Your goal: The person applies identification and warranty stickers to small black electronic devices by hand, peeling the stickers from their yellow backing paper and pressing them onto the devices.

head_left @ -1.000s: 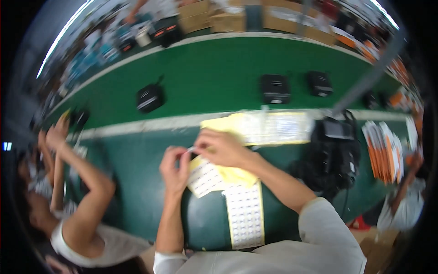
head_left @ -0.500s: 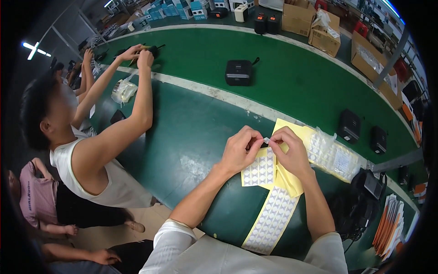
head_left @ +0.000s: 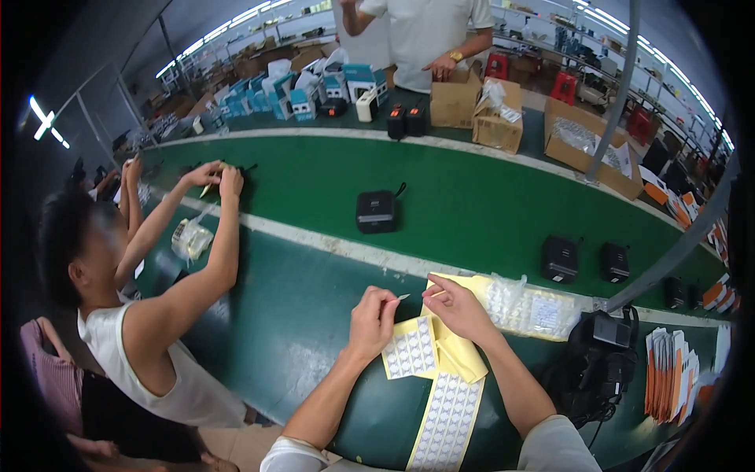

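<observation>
My left hand (head_left: 371, 322) is closed, with thumb and index finger pinching a small whitish sticker (head_left: 403, 296) that points toward the other hand. Just to the right, my right hand (head_left: 458, 308) has its fingers apart and holds nothing that I can see. Below the hands lies a short sheet of round-printed stickers (head_left: 410, 348) on yellow backing. A long strip of the same stickers (head_left: 445, 421) runs down toward me, and folded yellow backing paper (head_left: 464, 362) lies between them. Beside my right hand is a clear plastic-wrapped pack (head_left: 543, 311).
A black boxy device (head_left: 376, 211) stands on the green belt (head_left: 472, 212), with more devices (head_left: 560, 258) to the right. A black bag (head_left: 594, 362) and a stack of orange-white cards (head_left: 671, 374) lie at right. A co-worker (head_left: 165, 322) works at left; another person (head_left: 432, 39) stands across.
My view has tilted up, bringing a person across the belt into sight. My hands, together at the sticker before, are now apart, with the sticker in the left one.
</observation>
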{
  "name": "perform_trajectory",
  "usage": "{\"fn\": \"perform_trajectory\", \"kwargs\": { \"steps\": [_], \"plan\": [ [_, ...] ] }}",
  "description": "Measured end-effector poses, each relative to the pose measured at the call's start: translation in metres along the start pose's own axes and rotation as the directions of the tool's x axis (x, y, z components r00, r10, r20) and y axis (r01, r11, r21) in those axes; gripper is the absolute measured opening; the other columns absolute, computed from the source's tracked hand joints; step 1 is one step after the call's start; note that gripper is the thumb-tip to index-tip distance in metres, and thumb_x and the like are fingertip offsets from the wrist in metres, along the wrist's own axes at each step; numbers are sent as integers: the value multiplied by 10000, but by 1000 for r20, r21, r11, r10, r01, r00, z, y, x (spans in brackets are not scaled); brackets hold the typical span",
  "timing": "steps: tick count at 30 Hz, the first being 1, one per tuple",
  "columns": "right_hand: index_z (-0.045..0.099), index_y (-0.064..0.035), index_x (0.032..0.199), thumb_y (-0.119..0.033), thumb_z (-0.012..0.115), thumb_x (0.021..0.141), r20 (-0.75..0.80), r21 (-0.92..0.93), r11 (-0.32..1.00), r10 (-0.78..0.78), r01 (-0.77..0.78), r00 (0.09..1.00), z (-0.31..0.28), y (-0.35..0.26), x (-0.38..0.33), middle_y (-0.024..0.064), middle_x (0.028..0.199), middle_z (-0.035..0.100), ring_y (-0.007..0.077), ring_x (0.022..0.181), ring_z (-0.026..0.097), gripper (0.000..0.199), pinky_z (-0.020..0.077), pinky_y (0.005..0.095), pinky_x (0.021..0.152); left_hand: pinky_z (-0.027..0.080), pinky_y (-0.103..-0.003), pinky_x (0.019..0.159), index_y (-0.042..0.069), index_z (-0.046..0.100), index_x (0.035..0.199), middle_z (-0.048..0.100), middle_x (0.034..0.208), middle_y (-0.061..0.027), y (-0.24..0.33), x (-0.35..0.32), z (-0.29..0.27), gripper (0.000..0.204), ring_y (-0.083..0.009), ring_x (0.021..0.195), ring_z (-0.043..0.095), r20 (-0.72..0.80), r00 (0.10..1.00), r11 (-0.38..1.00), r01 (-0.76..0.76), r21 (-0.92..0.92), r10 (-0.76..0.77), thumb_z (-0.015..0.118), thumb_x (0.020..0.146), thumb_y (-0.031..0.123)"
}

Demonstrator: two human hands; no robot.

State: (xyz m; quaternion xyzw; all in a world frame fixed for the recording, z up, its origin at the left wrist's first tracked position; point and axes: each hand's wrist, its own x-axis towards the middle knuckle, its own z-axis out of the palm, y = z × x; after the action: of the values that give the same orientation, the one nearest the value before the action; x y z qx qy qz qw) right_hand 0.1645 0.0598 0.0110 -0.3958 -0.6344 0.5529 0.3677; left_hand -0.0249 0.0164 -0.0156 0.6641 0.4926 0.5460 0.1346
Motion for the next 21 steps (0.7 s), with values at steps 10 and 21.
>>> {"fn": "perform_trajectory", "kwargs": {
  "steps": [10, 21],
  "plan": [
    [430, -11, 1374, -238, 707, 810, -93, -630, 757, -291, 170, 952, -28, 5, 148, 218, 1316, 486, 357, 1198, 519, 668, 442, 423, 989, 453, -250, 500, 35, 507, 964, 565, 786, -51, -51, 70, -2, 180, -130, 641, 568, 165, 869, 556, 433, -709, -466, 526, 1002, 210],
    [322, -107, 1488, -350, 762, 753, 184, -667, 715, -115, 210, 976, -43, 29, 206, 120, 1577, 233, 288, 1441, 256, 891, 263, 393, 1164, 473, -253, 461, 19, 543, 976, 576, 803, -46, -82, 98, 14, 160, -111, 614, 572, 217, 753, 590, 632, -503, -621, 553, 976, 179]
  ]
}}
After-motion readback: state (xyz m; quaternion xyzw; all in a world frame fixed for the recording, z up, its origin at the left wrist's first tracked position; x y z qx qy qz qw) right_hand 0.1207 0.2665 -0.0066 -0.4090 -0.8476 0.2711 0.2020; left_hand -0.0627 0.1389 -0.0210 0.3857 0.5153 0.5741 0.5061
